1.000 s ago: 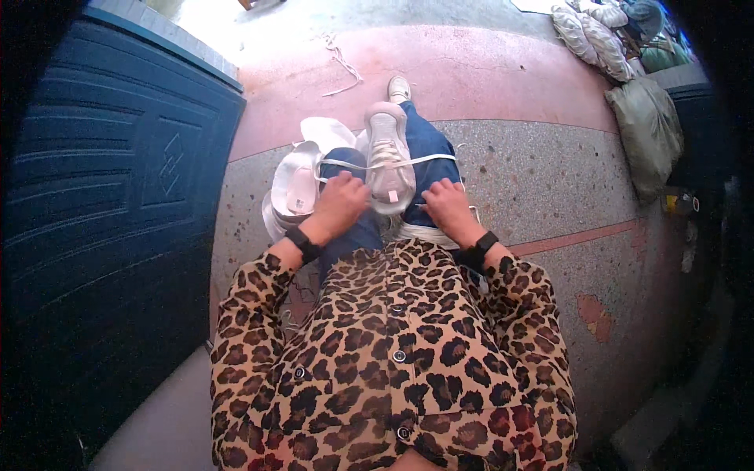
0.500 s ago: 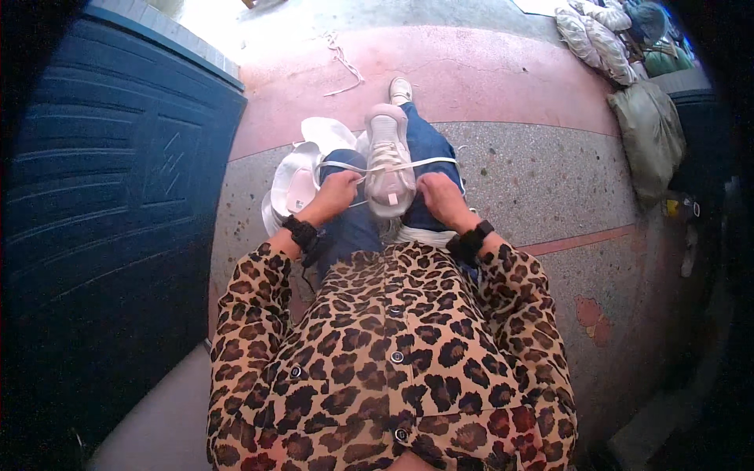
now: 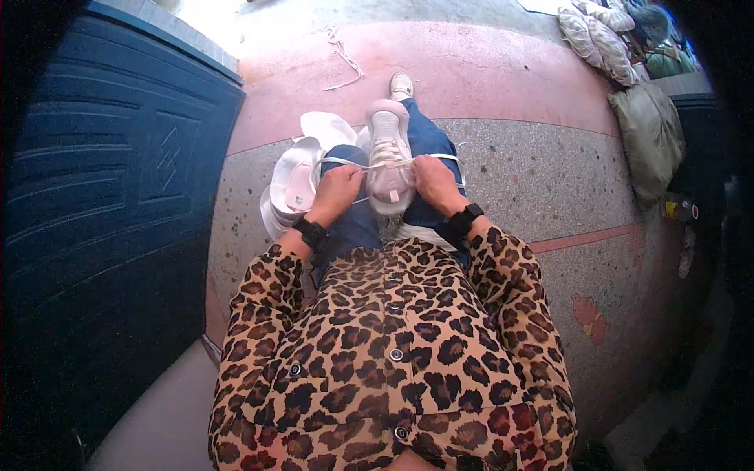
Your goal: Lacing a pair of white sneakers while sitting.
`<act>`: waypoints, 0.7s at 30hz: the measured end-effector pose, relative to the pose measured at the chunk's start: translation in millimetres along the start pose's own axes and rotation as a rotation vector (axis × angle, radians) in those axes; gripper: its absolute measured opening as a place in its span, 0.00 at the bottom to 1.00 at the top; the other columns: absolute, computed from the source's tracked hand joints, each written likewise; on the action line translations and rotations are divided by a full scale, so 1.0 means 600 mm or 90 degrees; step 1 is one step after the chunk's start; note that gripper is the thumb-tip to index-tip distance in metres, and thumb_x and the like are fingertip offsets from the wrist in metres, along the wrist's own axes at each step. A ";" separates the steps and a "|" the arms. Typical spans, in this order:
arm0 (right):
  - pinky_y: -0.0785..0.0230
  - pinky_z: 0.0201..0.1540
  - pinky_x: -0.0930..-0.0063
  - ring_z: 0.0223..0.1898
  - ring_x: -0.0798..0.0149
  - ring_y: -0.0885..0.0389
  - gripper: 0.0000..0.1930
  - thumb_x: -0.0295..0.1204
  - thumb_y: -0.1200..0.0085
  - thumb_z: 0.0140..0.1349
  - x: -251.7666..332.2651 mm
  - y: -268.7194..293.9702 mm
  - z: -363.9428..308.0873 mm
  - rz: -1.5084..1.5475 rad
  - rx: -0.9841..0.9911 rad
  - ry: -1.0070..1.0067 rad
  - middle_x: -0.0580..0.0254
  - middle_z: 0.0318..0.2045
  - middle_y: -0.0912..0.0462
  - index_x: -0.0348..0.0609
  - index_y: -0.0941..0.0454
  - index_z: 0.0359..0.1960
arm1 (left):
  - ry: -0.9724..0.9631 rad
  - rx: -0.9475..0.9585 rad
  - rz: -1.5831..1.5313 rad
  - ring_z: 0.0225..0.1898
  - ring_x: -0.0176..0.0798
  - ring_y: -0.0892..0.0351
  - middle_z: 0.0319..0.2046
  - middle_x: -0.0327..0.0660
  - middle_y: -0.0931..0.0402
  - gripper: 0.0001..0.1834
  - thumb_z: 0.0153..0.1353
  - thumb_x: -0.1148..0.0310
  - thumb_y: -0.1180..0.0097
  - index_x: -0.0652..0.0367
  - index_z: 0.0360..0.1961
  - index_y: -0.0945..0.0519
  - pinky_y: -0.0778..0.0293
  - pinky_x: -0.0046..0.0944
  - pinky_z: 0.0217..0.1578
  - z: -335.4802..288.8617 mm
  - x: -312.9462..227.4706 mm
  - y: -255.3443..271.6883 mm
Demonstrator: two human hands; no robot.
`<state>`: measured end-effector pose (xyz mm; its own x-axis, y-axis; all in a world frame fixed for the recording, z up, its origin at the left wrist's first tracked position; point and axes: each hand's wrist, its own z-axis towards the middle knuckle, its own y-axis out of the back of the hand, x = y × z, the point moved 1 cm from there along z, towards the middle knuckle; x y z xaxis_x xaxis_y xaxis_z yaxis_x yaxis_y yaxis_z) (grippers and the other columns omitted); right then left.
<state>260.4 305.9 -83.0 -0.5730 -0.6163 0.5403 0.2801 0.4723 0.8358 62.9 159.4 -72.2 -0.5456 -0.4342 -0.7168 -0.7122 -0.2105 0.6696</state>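
A pale pink and white sneaker point(image 3: 388, 184) rests on my lap between my legs, its toe pointing away from me. White laces point(image 3: 385, 149) cross its front, and the two loose ends run out to either side. At the shoe's left edge my left hand point(image 3: 341, 188) is closed on one lace end. On the other side my right hand point(image 3: 434, 180) pinches the second lace, close against the shoe. Both lace ends trail beyond my fingers over my blue jeans point(image 3: 428, 129).
Several white shoe pieces with a pink insole point(image 3: 299, 188) lie by my left leg. A loose lace point(image 3: 343, 63) is on the pink floor ahead. A dark blue door point(image 3: 118, 157) stands at left; a greyish-green sack point(image 3: 648, 141) and piled bundles point(image 3: 597, 39) are at right.
My right hand has moved up and inward along the lace, nearer the shoe. My left hand has shifted slightly, still holding its lace end.
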 end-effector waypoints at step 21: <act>0.36 0.40 0.61 0.37 0.58 0.25 0.08 0.38 0.42 0.54 0.028 0.005 0.004 -0.221 -0.222 0.145 0.65 0.27 0.24 0.50 0.21 0.24 | -0.172 0.031 0.374 0.32 0.53 0.15 0.28 0.51 0.17 0.08 0.55 0.68 0.48 0.56 0.28 0.16 0.29 0.54 0.34 0.032 -0.039 -0.011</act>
<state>249.4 298.4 -71.7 -0.5072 -0.8380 0.2013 0.3650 0.0027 0.9310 71.9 187.5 -63.4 -0.9381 -0.2279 -0.2609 -0.2762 0.0374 0.9604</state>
